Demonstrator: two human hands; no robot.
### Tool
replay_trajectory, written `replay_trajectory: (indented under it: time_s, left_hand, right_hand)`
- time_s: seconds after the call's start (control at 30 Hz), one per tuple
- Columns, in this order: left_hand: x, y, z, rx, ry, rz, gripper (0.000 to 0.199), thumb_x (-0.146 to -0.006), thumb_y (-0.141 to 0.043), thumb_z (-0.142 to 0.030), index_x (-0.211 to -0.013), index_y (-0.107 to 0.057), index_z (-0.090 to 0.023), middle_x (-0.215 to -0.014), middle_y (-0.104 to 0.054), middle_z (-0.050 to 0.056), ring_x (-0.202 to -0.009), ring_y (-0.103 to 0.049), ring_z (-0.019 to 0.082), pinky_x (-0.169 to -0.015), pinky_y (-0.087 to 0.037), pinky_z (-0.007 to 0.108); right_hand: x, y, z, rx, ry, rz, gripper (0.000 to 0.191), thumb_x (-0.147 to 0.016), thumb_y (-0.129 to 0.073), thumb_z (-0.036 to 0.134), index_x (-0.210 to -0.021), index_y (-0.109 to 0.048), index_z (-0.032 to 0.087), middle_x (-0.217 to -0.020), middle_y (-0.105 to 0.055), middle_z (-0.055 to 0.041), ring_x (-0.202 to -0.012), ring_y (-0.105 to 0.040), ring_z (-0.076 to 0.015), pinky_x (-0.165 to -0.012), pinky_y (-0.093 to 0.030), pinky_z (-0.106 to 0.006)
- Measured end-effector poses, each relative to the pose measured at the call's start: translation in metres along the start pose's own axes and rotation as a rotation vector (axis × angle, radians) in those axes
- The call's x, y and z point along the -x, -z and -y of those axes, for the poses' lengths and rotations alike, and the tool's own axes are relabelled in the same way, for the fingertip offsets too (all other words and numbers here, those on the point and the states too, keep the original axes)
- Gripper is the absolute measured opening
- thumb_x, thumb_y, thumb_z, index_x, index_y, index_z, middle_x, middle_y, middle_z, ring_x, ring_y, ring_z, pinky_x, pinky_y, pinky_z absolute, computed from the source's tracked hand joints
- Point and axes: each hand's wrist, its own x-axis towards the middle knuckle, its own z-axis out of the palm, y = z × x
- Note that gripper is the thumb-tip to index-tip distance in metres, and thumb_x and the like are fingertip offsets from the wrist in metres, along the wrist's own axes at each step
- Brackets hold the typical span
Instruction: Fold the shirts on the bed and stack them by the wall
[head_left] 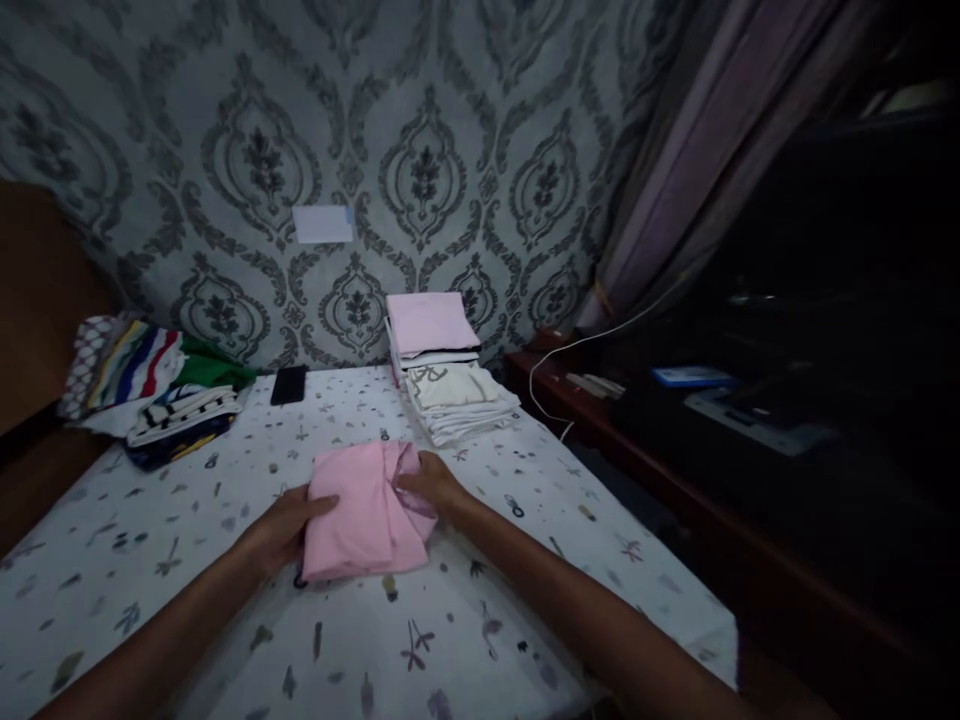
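A pink cloth (352,510), folded into a rough square, lies in the middle of the patterned white sheet (315,640). My left hand (289,525) grips its left edge, thumb on top and fingers hidden underneath. On the other side, my right hand (435,487) pinches a loose flap at the upper right, where the fabric bunches and overhangs. Whether the cloth is a shirt or another garment I cannot tell.
Behind stands a stack of folded clothes (461,400), topped at the back by a pale pink piece (431,322). More folded clothes (172,385) lie at the left beside a black phone-like object (289,385). A white cable (585,345) hangs at the right, over a dark red ledge (600,415).
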Motion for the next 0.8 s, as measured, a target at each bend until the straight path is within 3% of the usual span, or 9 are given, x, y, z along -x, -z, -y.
replay_trajectory:
  time_s: [0.1, 0.2, 0.27, 0.37, 0.47, 0.57, 0.67, 0.8]
  left_hand:
    - [-0.011, 0.006, 0.005, -0.149, -0.196, 0.081, 0.054, -0.074, -0.066, -0.041, -0.127, -0.057, -0.037, -0.122, -0.073, 0.002, -0.110, -0.070, 0.029, -0.096, -0.056, 0.046]
    - [-0.021, 0.009, -0.014, -0.205, -0.302, 0.076, 0.062, -0.076, -0.064, -0.039, -0.136, -0.049, -0.041, -0.131, -0.069, 0.001, -0.111, -0.070, 0.029, -0.091, -0.058, 0.047]
    - [-0.029, 0.000, -0.047, -0.250, -0.332, 0.065, 0.069, -0.074, -0.066, -0.036, -0.140, -0.046, -0.035, -0.134, -0.067, 0.005, -0.112, -0.069, 0.030, -0.089, -0.059, 0.046]
    - [-0.052, -0.030, -0.117, -0.386, -0.443, 0.116, 0.072, -0.071, -0.067, -0.034, -0.139, -0.048, -0.022, -0.130, -0.067, 0.010, -0.112, -0.067, 0.030, -0.087, -0.059, 0.042]
    - [-0.094, -0.071, -0.186, -0.568, -0.632, 0.170, 0.066, -0.066, -0.067, -0.030, -0.129, -0.055, -0.017, -0.122, -0.068, 0.009, -0.106, -0.066, 0.028, -0.083, -0.058, 0.036]
    - [-0.147, -0.112, -0.228, -0.890, -0.752, 0.151, 0.058, -0.072, -0.061, -0.023, -0.129, -0.055, -0.016, -0.116, -0.068, 0.007, -0.101, -0.066, 0.025, -0.080, -0.056, 0.032]
    - [-0.195, -0.143, -0.228, -1.253, -0.794, -0.003, 0.058, -0.075, -0.059, -0.014, -0.133, -0.053, -0.017, -0.115, -0.068, 0.009, -0.102, -0.065, 0.024, -0.086, -0.054, 0.035]
    - [-0.230, -0.162, -0.186, -1.382, -0.810, -0.103, 0.045, -0.084, -0.051, -0.009, -0.127, -0.060, -0.020, -0.126, -0.062, 0.015, -0.121, -0.057, 0.033, -0.102, -0.043, 0.054]
  right_hand:
    - [0.009, 0.004, 0.007, -0.176, -0.059, 0.074, 0.017, -0.062, -0.064, 0.023, -0.077, -0.067, 0.015, -0.068, -0.071, -0.0032, -0.068, -0.067, -0.0211, -0.061, -0.052, -0.030]
    - [0.021, 0.017, 0.011, -0.394, -0.048, 0.076, 0.024, -0.061, -0.064, 0.026, -0.083, -0.068, 0.016, -0.076, -0.073, -0.0032, -0.073, -0.069, -0.0196, -0.067, -0.053, -0.029]
    - [0.026, 0.031, 0.012, -0.584, -0.054, 0.022, 0.032, -0.059, -0.070, 0.027, -0.090, -0.069, 0.017, -0.080, -0.074, -0.0030, -0.075, -0.069, -0.0194, -0.068, -0.053, -0.029]
    - [0.022, 0.061, 0.018, -0.772, -0.049, -0.138, 0.042, -0.057, -0.076, 0.028, -0.097, -0.067, 0.020, -0.082, -0.074, -0.0022, -0.073, -0.068, -0.0196, -0.065, -0.054, -0.030]
    - [0.003, 0.093, 0.027, -0.838, 0.036, -0.258, 0.041, -0.060, -0.075, 0.027, -0.099, -0.062, 0.022, -0.084, -0.074, -0.0010, -0.073, -0.069, -0.0186, -0.067, -0.056, -0.031]
    - [-0.026, 0.112, 0.027, -0.859, 0.076, -0.348, 0.036, -0.065, -0.068, 0.023, -0.099, -0.058, 0.025, -0.087, -0.072, 0.0005, -0.076, -0.069, -0.0172, -0.070, -0.057, -0.031]
    - [-0.051, 0.117, 0.011, -0.790, 0.004, -0.450, 0.025, -0.065, -0.063, 0.021, -0.088, -0.054, 0.025, -0.078, -0.068, 0.0005, -0.073, -0.068, -0.0175, -0.068, -0.057, -0.031]
    - [-0.057, 0.121, -0.023, -0.665, -0.083, -0.467, 0.018, -0.066, -0.064, 0.023, -0.079, -0.052, 0.023, -0.068, -0.064, -0.0012, -0.067, -0.066, -0.0193, -0.064, -0.056, -0.034]
